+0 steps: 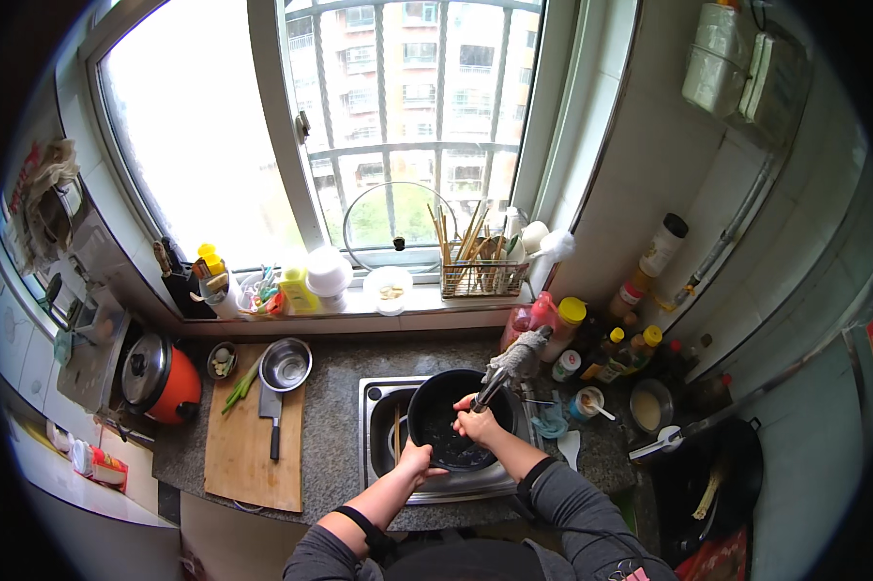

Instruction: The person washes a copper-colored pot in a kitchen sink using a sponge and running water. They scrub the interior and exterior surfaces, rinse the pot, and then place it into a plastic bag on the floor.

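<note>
A black round pot (pixel 444 414) is held over the stainless steel sink (pixel 378 465). My left hand (pixel 420 463) grips the pot's rim at its lower left, thumb inside and fingers outside. Over the pot's right part is my right hand (pixel 478 423), fingers curled near the inner surface; whether it holds something is hard to tell. The faucet (pixel 491 391), with a grey cloth (pixel 518 356) wrapped around its upper part, partly covers that hand. A pair of chopsticks (pixel 397 430) lies in the sink, left of the pot.
Left stand a wooden cutting board (pixel 251 465) with a cleaver (pixel 272 410), green onions (pixel 242 388) and a metal bowl (pixel 286 364), and an orange rice cooker (pixel 171 381). Right are sauce bottles (pixel 616 363), a blue cloth (pixel 550 419) and a black wok (pixel 734 465). A utensil basket (pixel 482 279) sits on the windowsill.
</note>
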The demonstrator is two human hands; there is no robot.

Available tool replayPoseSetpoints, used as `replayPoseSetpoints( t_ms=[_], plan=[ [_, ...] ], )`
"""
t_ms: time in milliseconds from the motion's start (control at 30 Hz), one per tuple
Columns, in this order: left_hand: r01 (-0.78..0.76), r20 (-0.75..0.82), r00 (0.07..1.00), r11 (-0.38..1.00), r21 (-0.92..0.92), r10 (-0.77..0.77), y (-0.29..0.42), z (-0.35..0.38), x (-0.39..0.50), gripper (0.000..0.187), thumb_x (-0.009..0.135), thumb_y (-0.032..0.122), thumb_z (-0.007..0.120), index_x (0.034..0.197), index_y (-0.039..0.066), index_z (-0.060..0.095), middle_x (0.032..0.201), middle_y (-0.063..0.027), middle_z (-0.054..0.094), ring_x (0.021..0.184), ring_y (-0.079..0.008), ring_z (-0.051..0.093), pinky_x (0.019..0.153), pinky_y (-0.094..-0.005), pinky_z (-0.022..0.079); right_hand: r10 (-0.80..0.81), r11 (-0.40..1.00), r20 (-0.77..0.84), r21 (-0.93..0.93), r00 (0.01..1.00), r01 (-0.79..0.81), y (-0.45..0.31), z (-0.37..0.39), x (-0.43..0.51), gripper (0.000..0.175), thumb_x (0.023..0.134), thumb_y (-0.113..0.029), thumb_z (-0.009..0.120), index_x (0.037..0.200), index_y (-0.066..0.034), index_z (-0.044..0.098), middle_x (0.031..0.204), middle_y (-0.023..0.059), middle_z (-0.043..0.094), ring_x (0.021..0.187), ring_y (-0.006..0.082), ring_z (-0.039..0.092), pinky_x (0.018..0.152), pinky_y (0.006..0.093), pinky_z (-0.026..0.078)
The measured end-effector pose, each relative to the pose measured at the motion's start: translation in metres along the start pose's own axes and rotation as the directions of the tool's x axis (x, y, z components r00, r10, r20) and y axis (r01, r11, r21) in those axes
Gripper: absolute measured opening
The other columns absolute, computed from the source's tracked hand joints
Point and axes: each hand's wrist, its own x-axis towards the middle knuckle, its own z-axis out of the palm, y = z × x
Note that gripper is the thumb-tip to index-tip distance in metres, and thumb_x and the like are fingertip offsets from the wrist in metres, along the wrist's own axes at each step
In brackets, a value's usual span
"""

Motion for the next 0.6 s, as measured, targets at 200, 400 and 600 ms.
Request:
replayPoseSetpoints(
  t_ms=[200, 400, 600],
  plan=[
    [-0.001, 0.001, 1.000, 1.000, -0.007, 0.001, -0.0006, 0.0028, -0.0005, 0.061, 0.085, -0.004, 0.040, 0.140, 0.021, 0.034, 0.114, -0.0101, 0.058, 0.089, -0.0300, 0.066, 0.062, -0.0503, 0.062, -0.141, 0.919, -0.192, -0.391, 0.971, 0.056, -0.0065, 0.0025, 0.0019, 0.032, 0.092, -0.022, 0.061, 0.066, -0.0049, 0.059, 0.061, 0.0040, 0.062, 0.049, 0.0147, 0.057, 0.051, 0.0310, 0.047],
    [0.017, 0.016, 1.000, 1.000, 0.007, -0.017, -0.0028, 0.0021, 0.0007, 0.057, 0.086, -0.004, 0.040, 0.138, 0.020, 0.036, 0.109, -0.0096, 0.059, 0.088, -0.0293, 0.067, 0.060, -0.0488, 0.063, -0.276, 0.961, -0.228, -0.089, 0.934, 0.262, -0.0087, 0.0055, 0.0059, 0.022, 0.079, -0.005, 0.064, 0.063, -0.0083, 0.049, 0.056, 0.0028, 0.054, 0.048, 0.0148, 0.056, 0.050, 0.0290, 0.047],
    [0.004, -0.010, 1.000, 1.000, 0.011, -0.004, -0.0048, 0.0042, 0.0015, 0.058, 0.087, -0.004, 0.038, 0.138, 0.021, 0.035, 0.111, -0.0101, 0.060, 0.088, -0.0298, 0.068, 0.059, -0.0464, 0.063, -0.137, 0.981, -0.042, 0.134, 0.990, 0.141, -0.0094, 0.0102, 0.0083, 0.015, 0.085, -0.004, 0.057, 0.099, -0.0046, 0.052, 0.071, 0.0044, 0.056, 0.046, 0.0112, 0.052, 0.041, 0.0246, 0.045]
  ],
)
